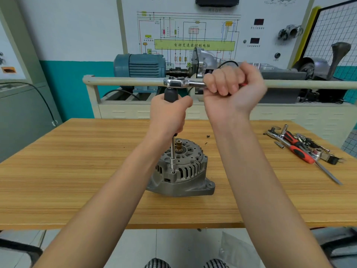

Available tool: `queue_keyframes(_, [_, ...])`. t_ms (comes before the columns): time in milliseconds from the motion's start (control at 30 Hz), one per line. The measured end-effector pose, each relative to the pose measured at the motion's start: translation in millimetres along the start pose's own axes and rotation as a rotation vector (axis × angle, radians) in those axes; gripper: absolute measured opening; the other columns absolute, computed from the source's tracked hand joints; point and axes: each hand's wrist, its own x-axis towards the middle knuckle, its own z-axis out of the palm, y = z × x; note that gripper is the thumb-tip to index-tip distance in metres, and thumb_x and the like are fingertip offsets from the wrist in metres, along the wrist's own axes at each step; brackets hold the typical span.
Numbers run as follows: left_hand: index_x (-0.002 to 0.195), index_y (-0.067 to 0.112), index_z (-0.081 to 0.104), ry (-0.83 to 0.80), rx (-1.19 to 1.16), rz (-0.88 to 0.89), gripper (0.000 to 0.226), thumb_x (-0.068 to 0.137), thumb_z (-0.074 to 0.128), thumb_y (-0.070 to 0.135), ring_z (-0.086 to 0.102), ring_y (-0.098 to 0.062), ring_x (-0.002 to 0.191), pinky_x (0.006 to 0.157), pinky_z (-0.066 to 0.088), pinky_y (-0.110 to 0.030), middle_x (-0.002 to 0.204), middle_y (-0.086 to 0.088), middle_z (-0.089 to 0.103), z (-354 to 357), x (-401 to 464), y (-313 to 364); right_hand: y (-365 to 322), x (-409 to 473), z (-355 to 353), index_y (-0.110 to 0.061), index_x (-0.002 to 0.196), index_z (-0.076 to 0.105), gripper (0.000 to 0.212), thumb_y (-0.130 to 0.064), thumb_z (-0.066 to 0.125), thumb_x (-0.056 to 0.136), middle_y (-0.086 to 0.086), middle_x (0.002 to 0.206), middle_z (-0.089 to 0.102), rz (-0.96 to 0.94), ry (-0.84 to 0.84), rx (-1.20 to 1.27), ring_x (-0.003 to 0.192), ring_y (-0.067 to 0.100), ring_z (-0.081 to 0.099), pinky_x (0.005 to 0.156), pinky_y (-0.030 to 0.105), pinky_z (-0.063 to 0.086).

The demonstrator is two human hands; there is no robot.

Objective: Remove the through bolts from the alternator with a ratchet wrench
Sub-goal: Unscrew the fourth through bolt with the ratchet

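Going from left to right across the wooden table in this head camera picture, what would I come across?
Bare wooden table → alternator with the extension bar standing in it → small dark screw → pile of loose tools with red handles.

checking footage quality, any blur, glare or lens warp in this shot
Head view: right hand slightly motion-blurred at its edges; bright glare on the ratchet head; wide-angle warp bends the rail and stretches the forearms; alternator and left hand sharp, lighting even with soft shadows.
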Motion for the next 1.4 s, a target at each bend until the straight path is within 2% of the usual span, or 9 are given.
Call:
queue_keyframes(200, [0.064,0.012,0.04,0.069,0.056,0.062,0.027,0.08,0.058,-0.001,0.021,-0.015,0.043,0.042,0.02,-0.02,0.054,-0.004,0.028,8,-1,-3,14,-35,7,-0.02,0.051,0.031,0.042,-0.006,0.034,0.09,-0.004,0.036,0.024,-0.399,-0.265,-0.237,0.034,0.011,0.018,0.045,0.027,0.016])
queue_keyframes(400, [0.055,0.015,0.041,-0.361,-0.058,-0.032,0.037,0.082,0.063,0.004,0.029,-0.014,0.04,0.043,0.027,-0.023,0.045,0.002,0.035,-16,6,5,-8,2,4,-0.017,0.042,0.03,0.052,-0.01,0.032,0.094,-0.004,0.034,0.02,-0.012,-0.009,-0.078,0.031,0.011,0.017,0.04,0.019,0.019])
queue_keyframes(567, [0.046,0.018,0.034,-0.512,-0.155,-0.063,0.042,0.079,0.058,0.01,0.02,-0.008,0.03,0.037,0.018,-0.016,0.037,0.005,0.026,-13,9,5,-7,29,-6,-0.017,0.044,0.027,0.045,-0.009,0.036,0.087,-0.005,0.034,0.021,0.255,0.131,0.098,0.027,0.011,0.019,0.035,0.017,0.02])
queue_keyframes(700, [0.048,0.02,0.028,-0.373,-0.134,-0.066,0.051,0.09,0.051,0.002,0.016,-0.008,0.03,0.036,0.017,-0.014,0.037,0.006,0.023,-12,9,3,-4,23,-5,-0.017,0.047,0.027,0.047,-0.01,0.033,0.093,-0.005,0.035,0.021,0.169,0.137,0.066,0.028,0.011,0.019,0.036,0.018,0.02])
queue_keyframes(900, [0.054,0.018,0.033,-0.028,-0.049,-0.021,0.042,0.084,0.055,-0.001,0.019,-0.01,0.034,0.038,0.019,-0.016,0.039,0.007,0.028,3,7,-1,11,-22,9,-0.019,0.055,0.028,0.043,-0.005,0.032,0.095,-0.004,0.036,0.022,-0.274,-0.151,-0.215,0.034,0.012,0.018,0.044,0.026,0.02])
queue_keyframes(1000, [0.055,0.017,0.034,0.03,-0.024,0.006,0.039,0.082,0.056,0.0,0.02,-0.011,0.034,0.039,0.02,-0.016,0.04,0.006,0.029,6,7,-3,17,-30,12,-0.019,0.058,0.029,0.04,-0.002,0.031,0.095,-0.003,0.037,0.023,-0.384,-0.209,-0.293,0.035,0.011,0.018,0.046,0.028,0.018])
queue_keyframes(1100, [0.055,0.018,0.035,-0.056,-0.025,0.012,0.041,0.083,0.057,-0.001,0.022,-0.01,0.034,0.038,0.022,-0.017,0.04,0.007,0.03,2,6,-4,8,-22,11,-0.018,0.047,0.029,0.051,-0.005,0.03,0.097,-0.003,0.035,0.021,-0.282,-0.156,-0.234,0.034,0.011,0.016,0.044,0.024,0.019])
queue_keyframes(1300, [0.052,0.015,0.041,-0.615,-0.231,-0.068,0.033,0.077,0.062,0.009,0.029,-0.009,0.033,0.038,0.026,-0.017,0.041,0.005,0.034,-21,14,0,-11,21,-1,-0.017,0.04,0.03,0.054,-0.012,0.033,0.094,-0.005,0.033,0.021,0.193,0.072,0.031,0.027,0.011,0.019,0.037,0.018,0.019])
queue_keyframes(1400, [0.046,0.015,0.041,-0.7,-0.19,-0.097,0.036,0.075,0.062,0.013,0.025,-0.007,0.028,0.035,0.02,-0.015,0.036,0.006,0.031,-18,14,0,-6,33,-10,-0.015,0.038,0.027,0.057,-0.016,0.034,0.094,-0.005,0.033,0.02,0.347,0.117,0.146,0.026,0.011,0.019,0.033,0.018,0.019])
